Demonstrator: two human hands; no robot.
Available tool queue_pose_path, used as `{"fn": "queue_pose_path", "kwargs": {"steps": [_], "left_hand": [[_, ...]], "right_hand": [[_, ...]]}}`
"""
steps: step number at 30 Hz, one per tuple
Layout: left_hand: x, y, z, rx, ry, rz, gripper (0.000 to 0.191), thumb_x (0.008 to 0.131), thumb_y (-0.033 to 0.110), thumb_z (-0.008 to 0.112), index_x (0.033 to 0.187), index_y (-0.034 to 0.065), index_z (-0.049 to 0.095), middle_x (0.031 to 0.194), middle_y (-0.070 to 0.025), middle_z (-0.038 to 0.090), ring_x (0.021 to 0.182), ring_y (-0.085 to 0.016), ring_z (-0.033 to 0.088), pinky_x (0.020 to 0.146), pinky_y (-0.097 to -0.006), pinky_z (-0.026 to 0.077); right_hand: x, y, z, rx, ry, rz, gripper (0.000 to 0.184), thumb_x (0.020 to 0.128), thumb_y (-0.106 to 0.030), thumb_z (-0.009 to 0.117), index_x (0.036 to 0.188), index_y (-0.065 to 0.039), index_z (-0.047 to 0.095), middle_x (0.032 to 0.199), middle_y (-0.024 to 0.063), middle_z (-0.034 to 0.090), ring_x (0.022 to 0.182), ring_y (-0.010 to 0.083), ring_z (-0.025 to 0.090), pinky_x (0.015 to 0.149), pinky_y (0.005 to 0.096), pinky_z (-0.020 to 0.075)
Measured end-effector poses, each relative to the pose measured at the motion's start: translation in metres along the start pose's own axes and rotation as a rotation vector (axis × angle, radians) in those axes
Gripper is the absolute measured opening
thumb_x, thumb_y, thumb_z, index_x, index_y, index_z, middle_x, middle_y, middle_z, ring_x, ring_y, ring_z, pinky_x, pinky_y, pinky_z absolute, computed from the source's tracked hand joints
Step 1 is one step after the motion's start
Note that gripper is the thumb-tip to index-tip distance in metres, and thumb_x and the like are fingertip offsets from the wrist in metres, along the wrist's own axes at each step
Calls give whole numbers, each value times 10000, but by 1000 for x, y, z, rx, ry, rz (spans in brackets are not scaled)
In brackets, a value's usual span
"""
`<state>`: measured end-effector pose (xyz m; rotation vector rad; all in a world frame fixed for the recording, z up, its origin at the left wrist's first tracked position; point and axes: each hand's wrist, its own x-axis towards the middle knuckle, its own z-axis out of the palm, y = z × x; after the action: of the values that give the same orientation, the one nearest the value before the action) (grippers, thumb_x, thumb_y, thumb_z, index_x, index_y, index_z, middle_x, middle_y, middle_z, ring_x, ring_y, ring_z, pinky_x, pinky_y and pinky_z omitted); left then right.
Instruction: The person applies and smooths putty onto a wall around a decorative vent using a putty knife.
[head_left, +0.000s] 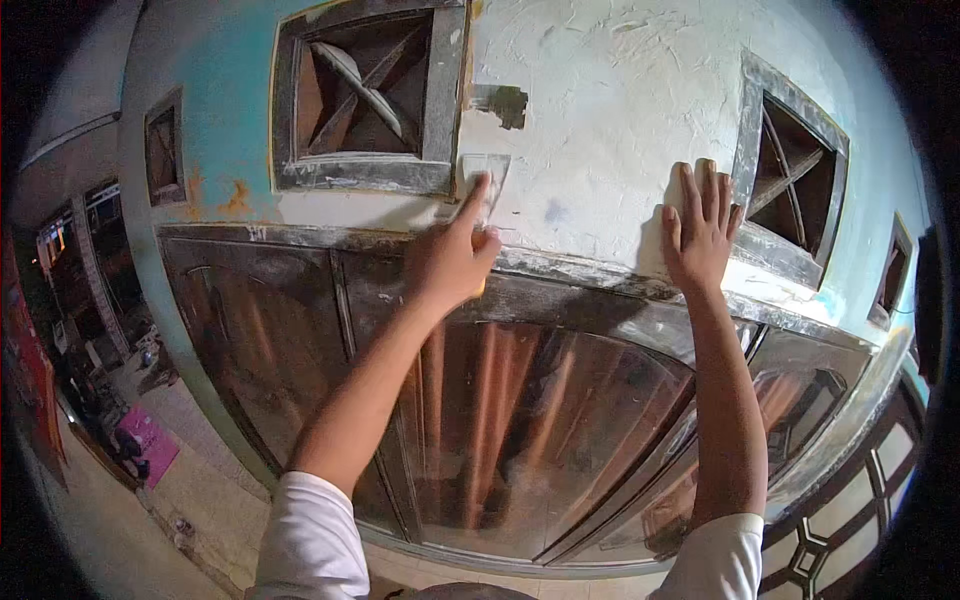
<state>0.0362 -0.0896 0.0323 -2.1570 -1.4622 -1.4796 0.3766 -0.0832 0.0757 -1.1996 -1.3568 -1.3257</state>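
My left hand (450, 259) grips a putty knife (497, 169), its index finger stretched along the blade. The blade lies against the white-coated wall (600, 135), just right of the lower corner of a wooden vent frame (367, 176). Most of the handle is hidden in my fist; a small yellow bit shows below it. Fingers up and spread, my right hand (701, 240) rests on the wall beside another vent frame (776, 259). It holds nothing. Above the blade, a dark bare patch (512, 109) interrupts the white coat, which has rough ridges higher up.
Below my hands runs a white-smeared wooden window head (570, 266). Under it are glazed panels (517, 420) with orange-brown curtains behind. Turquoise paint (225, 142) covers the wall at left. A pink sheet (150, 446) lies on the floor far below left. A dark grille (814, 551) stands lower right.
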Motion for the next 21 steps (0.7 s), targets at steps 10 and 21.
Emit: {"fn": "queue_pose_path", "kwargs": {"steps": [10, 21], "left_hand": [[-107, -62, 66, -659, -88, -53, 683, 1001, 89, 532, 1600, 200, 221, 1581, -55, 392, 740, -47, 503, 646, -231, 426], [-89, -29, 66, -956, -40, 204, 713, 1014, 137, 502, 1585, 47, 84, 846, -53, 637, 746, -117, 650, 716, -274, 522]], "right_hand": [[-5, -1, -1, -7, -24, 14, 573, 996, -470, 411, 1535, -278, 375, 1629, 83, 261, 1523, 340, 155, 1205, 597, 77], [-67, -25, -8, 129, -169, 61, 668, 991, -467, 447, 1571, -176, 290, 1647, 181, 154, 1517, 429, 91, 1165, 671, 47]]}}
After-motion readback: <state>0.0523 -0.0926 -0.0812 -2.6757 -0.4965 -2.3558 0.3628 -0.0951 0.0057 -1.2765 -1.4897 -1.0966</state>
